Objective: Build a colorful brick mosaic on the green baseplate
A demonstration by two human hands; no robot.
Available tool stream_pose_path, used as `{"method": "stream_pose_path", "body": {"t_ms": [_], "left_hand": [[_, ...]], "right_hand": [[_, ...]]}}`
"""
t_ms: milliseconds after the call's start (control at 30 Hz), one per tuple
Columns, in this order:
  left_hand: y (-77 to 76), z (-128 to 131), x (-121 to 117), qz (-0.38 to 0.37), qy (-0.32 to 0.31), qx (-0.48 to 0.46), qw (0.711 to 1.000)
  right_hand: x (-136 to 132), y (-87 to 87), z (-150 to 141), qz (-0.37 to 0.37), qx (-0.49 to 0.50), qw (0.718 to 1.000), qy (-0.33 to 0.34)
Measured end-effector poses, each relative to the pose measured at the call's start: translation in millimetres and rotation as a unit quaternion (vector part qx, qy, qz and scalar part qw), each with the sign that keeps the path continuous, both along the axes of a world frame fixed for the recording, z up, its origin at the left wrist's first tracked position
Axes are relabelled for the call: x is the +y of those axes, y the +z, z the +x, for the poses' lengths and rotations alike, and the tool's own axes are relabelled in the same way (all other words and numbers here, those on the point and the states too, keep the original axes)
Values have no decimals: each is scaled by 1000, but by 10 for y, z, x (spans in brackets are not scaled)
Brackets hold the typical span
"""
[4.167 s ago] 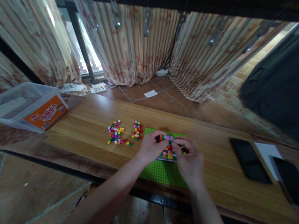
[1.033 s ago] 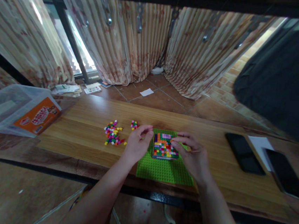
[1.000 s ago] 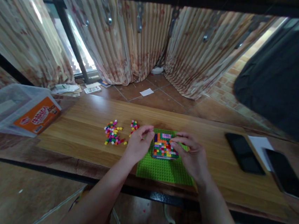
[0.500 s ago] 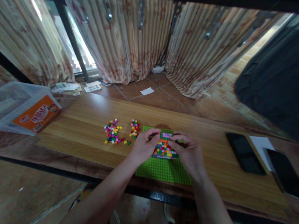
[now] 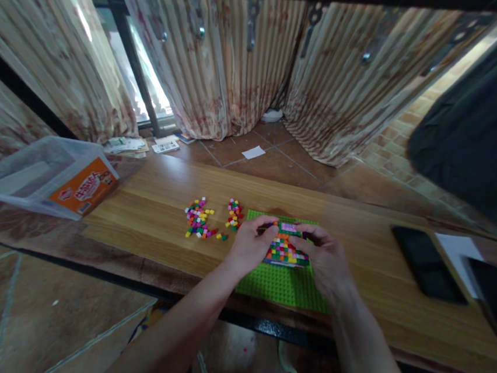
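Our left hand and right hand, fingers curled, pinch the multicoloured brick block from nine and three o'clock on the green baseplate.

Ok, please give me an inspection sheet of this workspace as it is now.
Surface: wooden table.
Job's things: multicoloured block panel on a green baseplate; loose small blocks to its left.
Clutter: clear plastic box at left; two dark phones and white paper at right.
Grippers: left hand and right hand both touch the panel's far edge.
Cables: nothing seen.
Surroundings: curtains, tiled floor.
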State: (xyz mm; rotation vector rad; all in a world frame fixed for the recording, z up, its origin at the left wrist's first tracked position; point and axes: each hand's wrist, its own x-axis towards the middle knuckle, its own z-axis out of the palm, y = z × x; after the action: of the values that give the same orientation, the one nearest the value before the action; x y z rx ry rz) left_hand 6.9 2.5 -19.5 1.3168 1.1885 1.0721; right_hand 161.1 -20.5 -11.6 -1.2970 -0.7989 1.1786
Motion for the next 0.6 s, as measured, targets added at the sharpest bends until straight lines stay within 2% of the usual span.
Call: {"method": "stream_pose_path", "body": {"t_ms": [367, 467, 600], "left_hand": [[-30, -32, -2, 33, -1, 19, 999], [14, -171, 44, 57, 21, 59, 996], [48, -520, 179, 82, 54, 187, 977]], "right_hand": [[-27, -47, 33, 12, -6, 999, 31], [-30, -72, 91, 26, -12, 999, 27], [-18, -93, 161, 68, -17, 997, -19]]}}
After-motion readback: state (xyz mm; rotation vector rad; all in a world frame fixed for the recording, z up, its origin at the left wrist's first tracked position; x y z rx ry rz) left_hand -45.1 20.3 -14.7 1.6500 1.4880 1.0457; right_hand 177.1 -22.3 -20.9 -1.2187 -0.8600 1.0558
